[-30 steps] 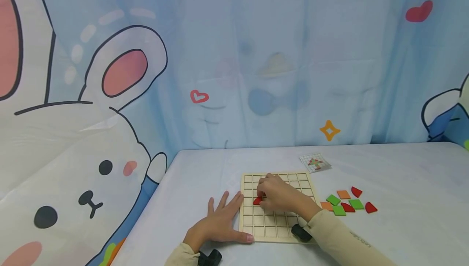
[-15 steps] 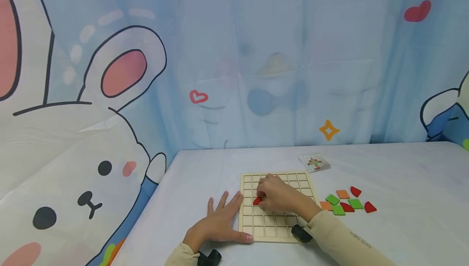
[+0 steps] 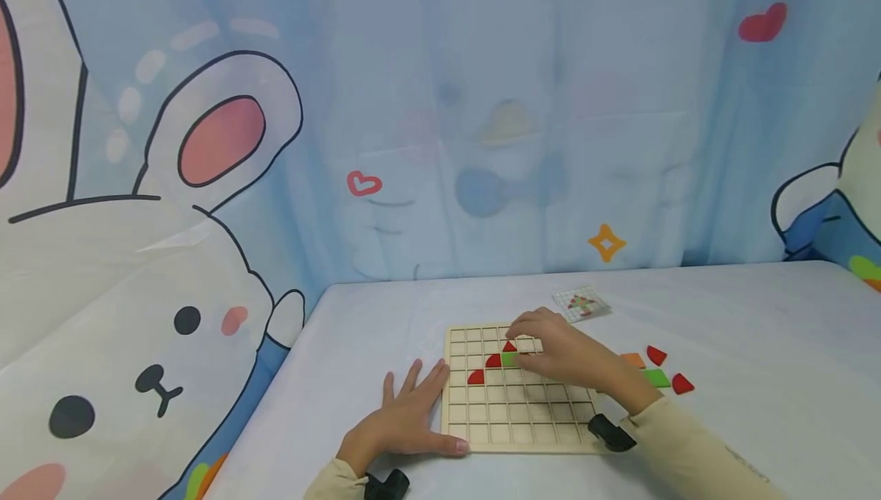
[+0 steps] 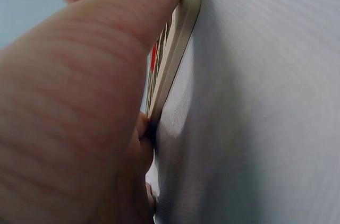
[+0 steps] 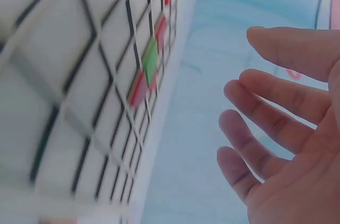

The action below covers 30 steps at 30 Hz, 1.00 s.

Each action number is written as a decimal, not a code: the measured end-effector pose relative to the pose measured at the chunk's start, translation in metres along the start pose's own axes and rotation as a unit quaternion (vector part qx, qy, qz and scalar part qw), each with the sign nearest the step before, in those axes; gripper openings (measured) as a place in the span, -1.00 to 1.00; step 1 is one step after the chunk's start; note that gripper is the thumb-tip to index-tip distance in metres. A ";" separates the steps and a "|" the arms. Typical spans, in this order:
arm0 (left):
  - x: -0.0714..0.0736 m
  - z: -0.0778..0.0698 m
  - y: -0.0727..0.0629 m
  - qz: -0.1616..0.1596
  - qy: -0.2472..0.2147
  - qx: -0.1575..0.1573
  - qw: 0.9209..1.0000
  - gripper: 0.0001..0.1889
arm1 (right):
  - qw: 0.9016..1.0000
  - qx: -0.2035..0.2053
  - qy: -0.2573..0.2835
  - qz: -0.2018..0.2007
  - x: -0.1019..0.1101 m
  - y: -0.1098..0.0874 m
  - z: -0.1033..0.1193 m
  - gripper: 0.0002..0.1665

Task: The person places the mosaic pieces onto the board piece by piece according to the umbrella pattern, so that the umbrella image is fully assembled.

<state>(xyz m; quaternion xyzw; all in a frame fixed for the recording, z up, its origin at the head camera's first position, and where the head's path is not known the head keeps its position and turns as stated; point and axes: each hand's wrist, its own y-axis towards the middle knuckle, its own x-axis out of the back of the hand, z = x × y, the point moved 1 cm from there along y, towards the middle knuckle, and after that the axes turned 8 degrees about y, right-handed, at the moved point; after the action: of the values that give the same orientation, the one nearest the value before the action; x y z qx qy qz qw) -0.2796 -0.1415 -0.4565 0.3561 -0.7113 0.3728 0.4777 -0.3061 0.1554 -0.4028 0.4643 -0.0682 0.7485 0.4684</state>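
Note:
Lying on the wooden grid board [image 3: 482,413] are three red pieces, among them a curved one [image 3: 476,377] in the lower left, plus a green square [image 3: 509,360]. My right hand [image 3: 564,351] hovers over the board's upper right, overlapping the area beside the green square. Its fingers are spread and loosely bent with nothing between them, as the right wrist view shows. My left hand [image 3: 406,423] lies with fingers spread along the board's left edge, thumb at the near-left corner. In the left wrist view the board's edge [image 4: 178,43] runs past that hand.
Right of the board, loose pieces lie on the white cloth: red ones [image 3: 683,384], a green one [image 3: 655,378] and an orange one [image 3: 632,361], others hidden behind my right arm. A pattern card [image 3: 581,303] sits behind the board. A printed curtain [image 3: 509,217] hangs behind the table.
My right hand has let go of the board's pieces and moved right, its fingers opening and uncovering the red and green ones. My left hand stays put. The head view has turned slightly right.

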 end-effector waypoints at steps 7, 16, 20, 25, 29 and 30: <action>-0.002 0.003 0.001 0.001 -0.011 -0.007 1.000 0.32 | 0.999 -0.036 0.003 -0.037 0.034 -0.028 -0.013 -0.64; -0.003 0.003 -0.001 -0.010 -0.030 -0.017 0.999 0.36 | 0.995 -0.073 0.001 -0.066 0.071 -0.052 -0.043 -0.58; -0.003 0.004 -0.001 -0.004 -0.025 -0.014 1.000 0.36 | 0.991 -0.120 -0.004 -0.062 0.078 -0.063 -0.057 -0.57; 0.001 0.002 -0.002 0.001 -0.019 -0.011 1.000 0.34 | 0.985 -0.167 -0.003 -0.052 0.081 -0.073 -0.074 -0.53; 0.001 0.000 -0.002 0.002 -0.017 -0.008 1.000 0.33 | 0.980 -0.197 0.003 -0.034 0.084 -0.079 -0.084 -0.54; 0.001 -0.001 -0.002 0.002 -0.018 -0.007 1.000 0.32 | 0.978 -0.204 0.004 -0.030 0.084 -0.081 -0.086 -0.55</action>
<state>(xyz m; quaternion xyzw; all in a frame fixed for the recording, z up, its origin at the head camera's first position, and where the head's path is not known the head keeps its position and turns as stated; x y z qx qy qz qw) -0.2776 -0.1422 -0.4551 0.3577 -0.7232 0.3624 0.4666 -0.3094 0.2999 -0.4136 0.3572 -0.2038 0.7065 0.5760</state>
